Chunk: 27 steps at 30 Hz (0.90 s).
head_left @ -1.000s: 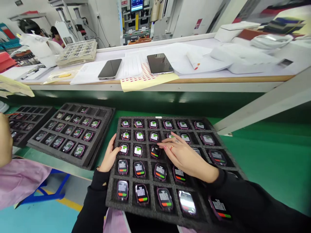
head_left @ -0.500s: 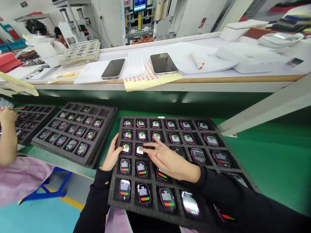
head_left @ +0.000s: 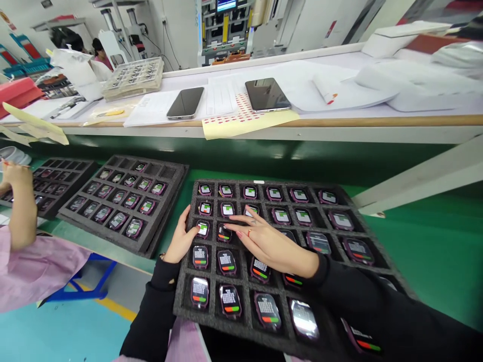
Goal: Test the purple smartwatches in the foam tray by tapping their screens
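Observation:
A dark foam tray (head_left: 241,322) with rows of smartwatch faces lies in front of me, its screens lit in several patterns. My left hand (head_left: 181,237) is closed around the tray's left edge, its thumb at a watch (head_left: 203,228) with a white and green screen. Over the middle of the tray, my right hand (head_left: 269,239) has its fingers stretched out and holds nothing. Its fingertips are at a watch (head_left: 223,233) in the second column, whose dark screen shows a red and green bar. My right hand and sleeve hide some watches behind them.
To the left are a second foam tray of watches (head_left: 121,201) and another tray (head_left: 62,183), beside a co-worker's arm (head_left: 22,211). Two phones (head_left: 185,103) (head_left: 267,94) lie on papers on the shelf. A white post (head_left: 418,173) slants at right.
The watch under my right fingertips has gone from a white and green screen to a dark one with a red and green bar. The whole view has shifted slightly; my left hand keeps its hold.

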Each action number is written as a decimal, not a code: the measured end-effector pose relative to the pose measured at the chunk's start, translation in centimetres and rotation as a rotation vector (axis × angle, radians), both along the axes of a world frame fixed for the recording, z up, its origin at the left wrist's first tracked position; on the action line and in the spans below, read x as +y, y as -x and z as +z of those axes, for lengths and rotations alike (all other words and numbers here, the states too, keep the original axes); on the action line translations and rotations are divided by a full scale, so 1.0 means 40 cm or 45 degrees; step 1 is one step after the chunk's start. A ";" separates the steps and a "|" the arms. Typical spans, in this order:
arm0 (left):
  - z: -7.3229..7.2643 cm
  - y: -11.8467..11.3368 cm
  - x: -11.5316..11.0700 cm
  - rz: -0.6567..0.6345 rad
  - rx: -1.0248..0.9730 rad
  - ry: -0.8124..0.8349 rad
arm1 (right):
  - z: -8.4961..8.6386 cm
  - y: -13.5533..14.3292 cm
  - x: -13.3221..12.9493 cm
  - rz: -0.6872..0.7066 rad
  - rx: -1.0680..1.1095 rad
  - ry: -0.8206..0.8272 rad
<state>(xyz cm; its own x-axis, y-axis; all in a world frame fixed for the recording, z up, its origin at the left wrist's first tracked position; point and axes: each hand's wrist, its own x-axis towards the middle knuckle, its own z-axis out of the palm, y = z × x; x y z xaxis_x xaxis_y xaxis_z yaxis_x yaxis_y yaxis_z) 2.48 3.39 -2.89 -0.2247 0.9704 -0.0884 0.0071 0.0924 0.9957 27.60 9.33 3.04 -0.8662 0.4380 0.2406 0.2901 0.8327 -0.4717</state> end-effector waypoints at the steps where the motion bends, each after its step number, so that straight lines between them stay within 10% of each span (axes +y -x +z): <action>1: 0.000 0.000 0.000 0.003 0.000 0.001 | -0.001 -0.006 0.004 -0.011 -0.002 0.006; 27: 0.003 0.005 -0.001 -0.006 -0.088 0.015 | -0.006 -0.048 0.046 -0.165 0.078 0.005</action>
<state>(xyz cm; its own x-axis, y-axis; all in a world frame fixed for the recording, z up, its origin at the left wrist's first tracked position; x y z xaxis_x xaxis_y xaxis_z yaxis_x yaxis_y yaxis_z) 2.28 3.34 -2.76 -0.2132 0.9702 -0.1154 -0.0613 0.1046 0.9926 29.54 11.15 2.81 -0.7860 0.5463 0.2894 0.3655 0.7882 -0.4952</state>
